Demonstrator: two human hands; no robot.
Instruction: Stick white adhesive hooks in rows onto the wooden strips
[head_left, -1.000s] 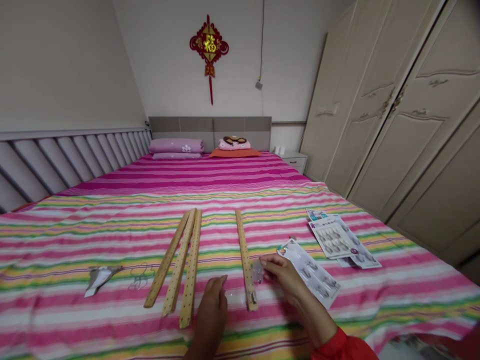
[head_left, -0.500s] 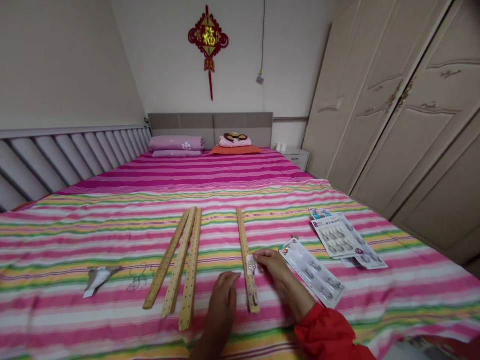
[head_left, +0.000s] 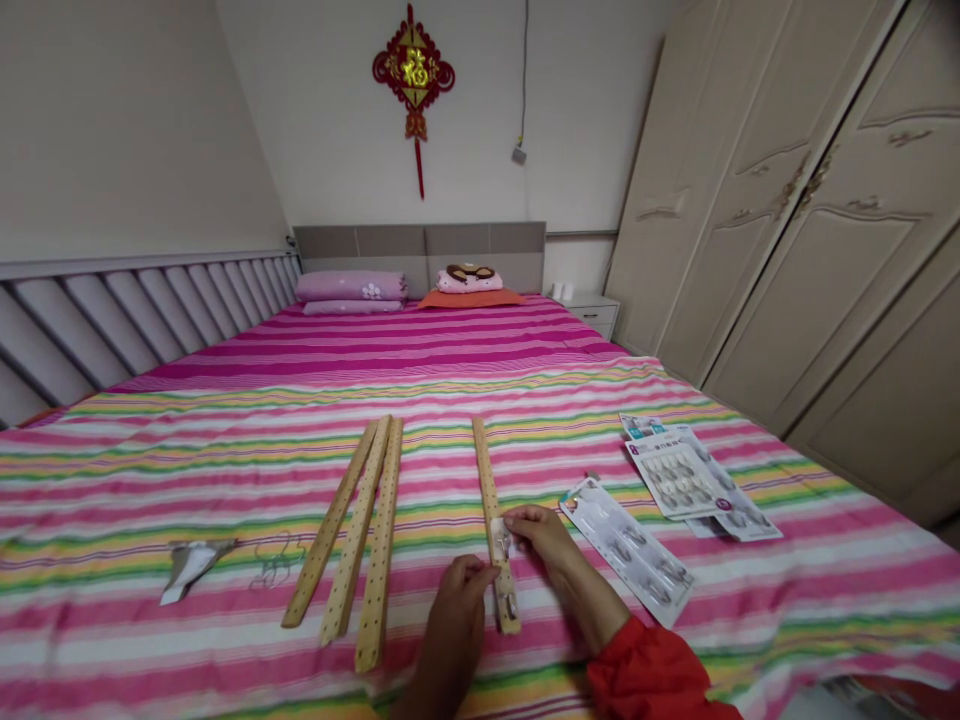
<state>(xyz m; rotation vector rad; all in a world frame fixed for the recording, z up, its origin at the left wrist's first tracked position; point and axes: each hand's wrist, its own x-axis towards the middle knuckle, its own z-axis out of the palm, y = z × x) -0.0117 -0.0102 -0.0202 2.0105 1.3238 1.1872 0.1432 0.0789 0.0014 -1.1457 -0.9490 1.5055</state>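
Observation:
A clear-backed adhesive hook (head_left: 500,541) lies over a perforated wooden strip (head_left: 484,465) on the bed. My right hand (head_left: 546,535) pinches the hook's upper right edge between thumb and fingers. From the left, my left hand (head_left: 459,605) has its closed fingertips at the hook's lower edge. Another metal hook (head_left: 511,605) sits near the strip's close end, just below my fingers. To the right lies a blister pack of hooks (head_left: 630,550).
Left of my hands lie three more wooden strips (head_left: 381,545), a tangle of thin clear pieces (head_left: 277,560) and a crumpled grey-white wrapper (head_left: 195,568). More hook packs (head_left: 679,475) overlap at the right. A striped sheet (head_left: 225,460) covers the bed.
My left hand has moved right and slightly up to the hook's lower edge. The hook, held by my right hand, has shifted a little left onto the strip.

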